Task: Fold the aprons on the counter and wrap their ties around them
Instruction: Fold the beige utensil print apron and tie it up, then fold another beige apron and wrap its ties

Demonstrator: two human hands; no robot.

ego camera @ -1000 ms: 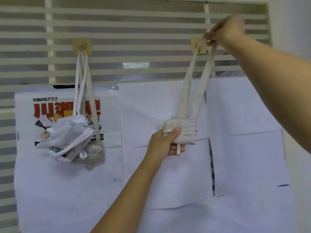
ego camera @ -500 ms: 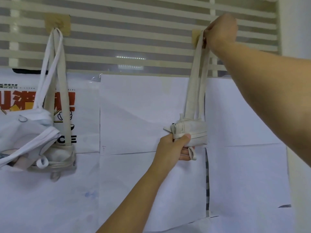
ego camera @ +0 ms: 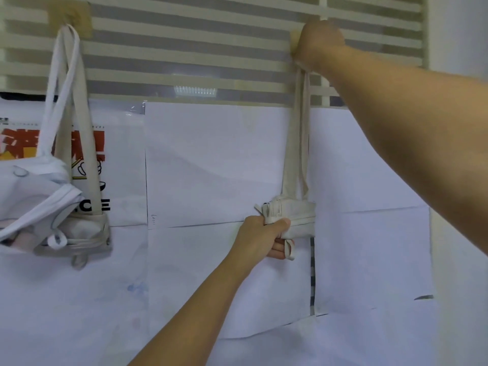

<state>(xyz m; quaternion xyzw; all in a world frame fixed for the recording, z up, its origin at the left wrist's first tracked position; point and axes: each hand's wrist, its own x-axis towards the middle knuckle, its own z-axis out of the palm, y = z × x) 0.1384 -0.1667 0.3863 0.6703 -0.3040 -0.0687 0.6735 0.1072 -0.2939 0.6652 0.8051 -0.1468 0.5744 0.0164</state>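
**Wrapped apron at the wall hook: hanging step in hand**

At far left, the hung aprons (ego camera: 52,207), one white and one beige, dangle by their straps from a wall hook (ego camera: 70,18).

Right of centre, the left hand (ego camera: 260,237) grips the folded apron (ego camera: 293,217) from its lower left. The fingers (ego camera: 278,253) curl beneath it and the thumb lies across its front. Ties are bound round it, and one loose end hangs beside the knuckles. Folding and wrapping are judged complete for this item.

Its strap loop (ego camera: 297,133) rises straight to the right hand (ego camera: 319,40), which is closed round the loop's top at a second hook pad (ego camera: 293,40). The hand hides whether the loop is seated on the hook.

The next move is judged to need the loop seated first. The left hand can then lower the weight gently, as a sudden drop might strain the pad. No bench is in view.
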